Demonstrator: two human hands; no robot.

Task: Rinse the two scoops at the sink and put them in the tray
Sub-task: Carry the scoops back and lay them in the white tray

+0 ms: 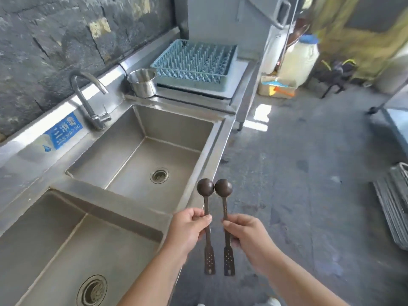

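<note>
Two dark brown scoops with round bowls and long perforated handles are held side by side, bowls touching, over the sink's front edge and the floor. My left hand [187, 228] grips the left scoop [205, 187] at mid-handle. My right hand [247, 237] pinches the right scoop [223, 187] at mid-handle. The steel double sink has a far basin [123, 155] and a near basin [44, 250], both dry-looking. The faucet [88, 96] arches behind the far basin with no water running. A light blue pegged tray [194, 60] rests on the counter beyond the sink.
A steel pot [142, 83] stands between the faucet and the blue tray. A white jug with a blue lid [302, 60] and a box [276, 87] are on the floor at the back right. Stacked wire racks [395, 206] lie at the right edge.
</note>
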